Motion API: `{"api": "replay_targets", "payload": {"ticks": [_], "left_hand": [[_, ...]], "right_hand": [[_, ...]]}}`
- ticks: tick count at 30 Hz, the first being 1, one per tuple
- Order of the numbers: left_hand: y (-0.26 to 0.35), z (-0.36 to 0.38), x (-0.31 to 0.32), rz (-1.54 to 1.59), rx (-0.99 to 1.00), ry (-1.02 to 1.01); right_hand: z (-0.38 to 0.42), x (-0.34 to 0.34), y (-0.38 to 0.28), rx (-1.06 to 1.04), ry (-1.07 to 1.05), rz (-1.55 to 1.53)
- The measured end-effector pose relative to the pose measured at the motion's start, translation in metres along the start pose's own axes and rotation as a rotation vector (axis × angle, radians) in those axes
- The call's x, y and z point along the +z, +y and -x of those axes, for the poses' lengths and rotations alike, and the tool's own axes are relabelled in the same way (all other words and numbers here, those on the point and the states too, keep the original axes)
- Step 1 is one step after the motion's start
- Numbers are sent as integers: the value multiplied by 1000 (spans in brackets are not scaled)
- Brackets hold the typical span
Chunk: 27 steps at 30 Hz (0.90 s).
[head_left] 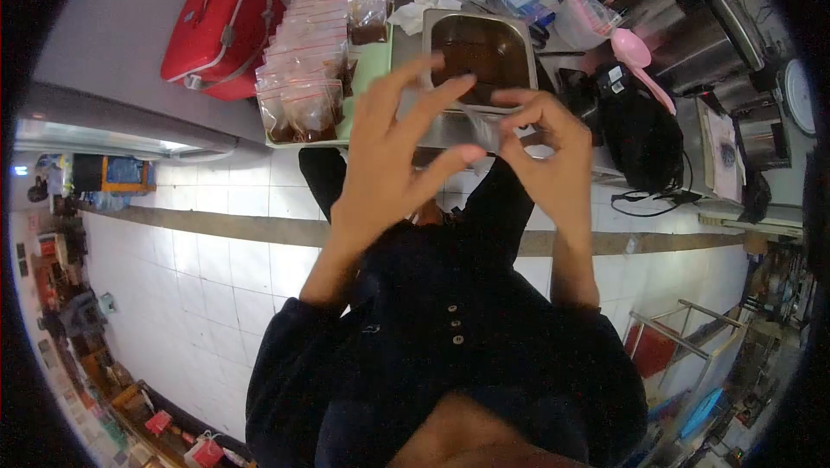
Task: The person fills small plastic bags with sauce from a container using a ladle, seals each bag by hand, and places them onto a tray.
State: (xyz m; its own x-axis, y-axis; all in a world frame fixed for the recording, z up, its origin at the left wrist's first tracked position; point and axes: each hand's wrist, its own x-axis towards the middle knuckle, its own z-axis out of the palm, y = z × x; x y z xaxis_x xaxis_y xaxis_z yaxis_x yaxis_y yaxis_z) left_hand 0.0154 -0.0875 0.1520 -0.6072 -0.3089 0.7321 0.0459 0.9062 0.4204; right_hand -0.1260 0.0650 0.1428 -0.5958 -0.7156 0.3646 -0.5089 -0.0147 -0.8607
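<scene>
Leftmost, zip bags [313, 111] of brown liquid are leaning in rows on a green tray [372, 79]. The left hand [393, 140] is hovering with fingers wide apart, gripping nothing visible. Ahead, a steel pan [427, 40] is holding dark brown liquid [475, 43]. Between the hands, what seems, through the blur, a clear plastic bag [482, 129] is hanging from the right hand's [553, 144] pinched thumb and forefinger; being thin, it should be light, limp, slippery, best held by its edge.
</scene>
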Motion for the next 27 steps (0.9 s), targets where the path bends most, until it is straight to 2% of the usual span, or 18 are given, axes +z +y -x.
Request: {"api": "replay_targets", "payload": {"ticks": [2, 4, 7, 10, 13, 16, 19, 22, 24, 27], "left_hand": [[-17, -5, 6, 109, 96, -13], [-31, -1, 17, 398, 77, -164], [-18, 6, 9, 663, -442, -404], [-8, 0, 4, 648, -557, -443], [-17, 8, 12, 571, -179, -394], [-5, 11, 4, 290, -44, -351], [-7, 22, 5, 42, 12, -364], [-15, 27, -3, 1, 26, -315], [-26, 29, -14, 127, -36, -280], [-39, 36, -27, 495, -228, -238]], "right_hand": [[4, -5, 3, 111, -108, -208], [3, -7, 11, 186, -195, -425], [6, -8, 6, 287, -195, -522], [2, -18, 4, 162, -395, -233], [-1, -20, 2, 244, -496, -212], [-3, -13, 2, 30, -356, 43], [-6, -1, -9, 62, -348, 229], [-20, -1, -5, -175, -274, 147], [-45, -9, 13, -313, -119, 396], [-71, -19, 42, -302, -186, 874]]}}
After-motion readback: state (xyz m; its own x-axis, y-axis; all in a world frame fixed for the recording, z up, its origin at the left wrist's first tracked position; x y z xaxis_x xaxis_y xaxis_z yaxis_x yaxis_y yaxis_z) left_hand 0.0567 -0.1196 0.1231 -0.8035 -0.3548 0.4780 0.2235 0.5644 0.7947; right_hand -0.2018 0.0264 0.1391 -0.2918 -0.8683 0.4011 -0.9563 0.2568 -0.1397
